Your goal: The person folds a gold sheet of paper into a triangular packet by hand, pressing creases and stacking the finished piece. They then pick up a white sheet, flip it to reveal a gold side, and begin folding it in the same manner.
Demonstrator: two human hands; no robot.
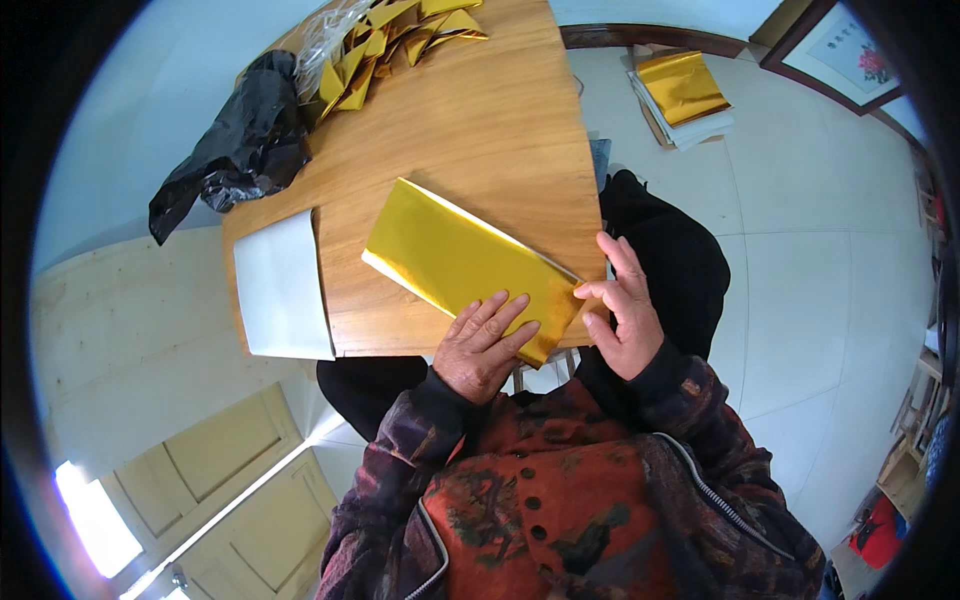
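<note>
A folded sheet of gold foil paper lies slantwise on the wooden table, its near right end reaching the table's edge. White shows along its long far side. My left hand rests on the near part of the foil paper, palm down with its fingers stretched out. At the paper's right corner is my right hand, thumb and fingers apart; its index fingertip touches or nearly touches the corner.
A white sheet lies at the table's left edge. Behind it are a black plastic bag, a clear plastic bag and several folded gold pieces. On the floor at the far right sits a paper stack topped with gold foil.
</note>
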